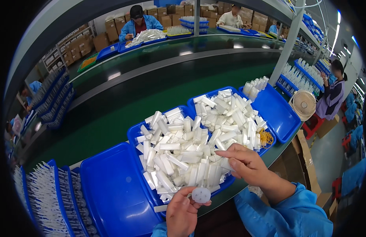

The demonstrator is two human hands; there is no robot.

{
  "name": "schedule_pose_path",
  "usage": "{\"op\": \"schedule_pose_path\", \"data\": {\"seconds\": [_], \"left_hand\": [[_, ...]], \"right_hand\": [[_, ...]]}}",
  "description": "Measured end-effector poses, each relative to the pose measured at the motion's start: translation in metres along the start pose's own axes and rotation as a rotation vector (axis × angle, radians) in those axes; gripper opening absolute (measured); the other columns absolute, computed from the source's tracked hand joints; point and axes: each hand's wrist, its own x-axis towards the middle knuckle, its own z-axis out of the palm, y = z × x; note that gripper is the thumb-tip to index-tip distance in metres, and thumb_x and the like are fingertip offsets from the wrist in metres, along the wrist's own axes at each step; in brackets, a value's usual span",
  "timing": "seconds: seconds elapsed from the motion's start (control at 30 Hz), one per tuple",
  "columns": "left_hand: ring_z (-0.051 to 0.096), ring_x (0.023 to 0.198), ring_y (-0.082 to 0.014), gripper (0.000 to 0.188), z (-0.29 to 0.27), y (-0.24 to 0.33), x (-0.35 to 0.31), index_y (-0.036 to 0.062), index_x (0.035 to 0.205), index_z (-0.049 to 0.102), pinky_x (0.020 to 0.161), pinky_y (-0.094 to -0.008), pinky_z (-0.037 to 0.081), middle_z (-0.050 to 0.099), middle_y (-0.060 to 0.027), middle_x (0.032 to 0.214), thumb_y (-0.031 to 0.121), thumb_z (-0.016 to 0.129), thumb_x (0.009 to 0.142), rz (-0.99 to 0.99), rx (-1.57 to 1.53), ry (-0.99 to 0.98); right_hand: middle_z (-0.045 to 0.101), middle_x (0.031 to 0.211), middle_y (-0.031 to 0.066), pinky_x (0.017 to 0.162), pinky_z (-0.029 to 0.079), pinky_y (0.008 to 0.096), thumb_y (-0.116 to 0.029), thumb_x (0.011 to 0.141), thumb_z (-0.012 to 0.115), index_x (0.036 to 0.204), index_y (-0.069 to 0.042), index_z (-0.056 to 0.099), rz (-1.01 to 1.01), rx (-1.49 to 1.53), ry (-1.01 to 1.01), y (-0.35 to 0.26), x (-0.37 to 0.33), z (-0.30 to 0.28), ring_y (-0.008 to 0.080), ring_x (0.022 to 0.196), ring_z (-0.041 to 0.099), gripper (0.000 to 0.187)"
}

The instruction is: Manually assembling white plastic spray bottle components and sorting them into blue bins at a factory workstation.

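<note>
Disc in left hand; overfilled trays posing a spill risk

The left hand (pixel 182 213) is grasping a white disc (pixel 201 195), with thumb and fingers pinching it low, just over the front rim of the near tray (pixel 134 131). The right hand (pixel 249 162) is hanging over the heap of white pieces (pixel 167 147), its index finger extending; whether the fingers are gripping the piece beneath them cannot be told.

Findings of concern: the disc is sitting mostly proud of the fingertips, so a slack pinch could be letting it drop, either among pieces of the same colour, where it would be hard to spot, or over the bench edge (pixel 240 185). Pieces are rising above the rims of both the near tray and the far tray (pixel 272 144); a sleeve (pixel 287 207) brushing the heap could be sending some over. A loose piece (pixel 160 208) is lying beside the left hand, where a wrist could be knocking it away. Yellow bands (pixel 266 138) are resting against the pieces in the far tray; careless scooping could be mixing the two.
</note>
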Motion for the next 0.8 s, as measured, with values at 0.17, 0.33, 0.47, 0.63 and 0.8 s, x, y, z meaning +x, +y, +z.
{"op": "schedule_pose_path", "data": {"seconds": [0.17, 0.33, 0.47, 0.63, 0.8], "left_hand": [[0.06, 0.088, -0.0251, 0.029, -0.003, -0.004, 0.003, -0.0038, 0.116, 0.046, 0.076, -0.0373, 0.05, 0.058, -0.017, 0.106, 0.011, 0.039, 0.092, -0.001, 0.024, -0.031], [0.061, 0.086, -0.0235, 0.029, 0.0, -0.003, 0.005, -0.0049, 0.116, 0.046, 0.075, -0.0358, 0.05, 0.06, -0.0164, 0.102, 0.011, 0.039, 0.093, -0.034, 0.054, 0.018], [0.061, 0.084, -0.0222, 0.028, -0.001, -0.004, 0.006, -0.0049, 0.115, 0.047, 0.075, -0.0343, 0.05, 0.06, -0.0153, 0.1, 0.011, 0.04, 0.092, -0.049, 0.086, 0.029], [0.061, 0.083, -0.0209, 0.025, 0.0, -0.006, 0.007, -0.0043, 0.111, 0.049, 0.074, -0.0318, 0.05, 0.06, -0.0138, 0.097, 0.009, 0.044, 0.091, -0.063, 0.105, 0.06], [0.062, 0.083, -0.0226, 0.033, -0.003, -0.008, 0.009, -0.0033, 0.116, 0.047, 0.077, -0.0323, 0.05, 0.06, -0.0172, 0.099, 0.003, 0.055, 0.085, -0.083, 0.159, 0.155]], "right_hand": [[0.05, 0.091, 0.003, 0.064, 0.04, 0.0166, -0.003, 0.081, 0.059, 0.101, -0.001, 0.055, 0.049, 0.173, 0.093, 0.004, 0.0, 0.0, 0.0059, 0.083, 0.048, 0.021], [0.055, 0.086, 0.0049, 0.061, 0.042, 0.0178, 0.001, 0.075, 0.065, 0.097, -0.002, 0.049, 0.051, 0.321, 0.166, 0.006, 0.002, 0.002, 0.0059, 0.072, 0.051, 0.027], [0.055, 0.087, 0.0057, 0.062, 0.041, 0.0184, 0.002, 0.074, 0.065, 0.101, -0.002, 0.047, 0.081, 0.415, 0.164, 0.008, 0.001, 0.003, 0.0066, 0.073, 0.051, 0.032], [0.053, 0.092, 0.0019, 0.063, 0.043, 0.0162, -0.003, 0.078, 0.063, 0.103, -0.004, 0.049, 0.099, 0.395, 0.089, 0.013, -0.002, 0.0, 0.0047, 0.076, 0.051, 0.029], [0.058, 0.073, 0.0004, 0.052, 0.042, 0.0179, -0.005, 0.076, 0.065, 0.103, -0.006, 0.057, -0.037, 0.071, -0.057, 0.003, -0.012, -0.002, 0.0036, 0.061, 0.052, 0.028]]}}
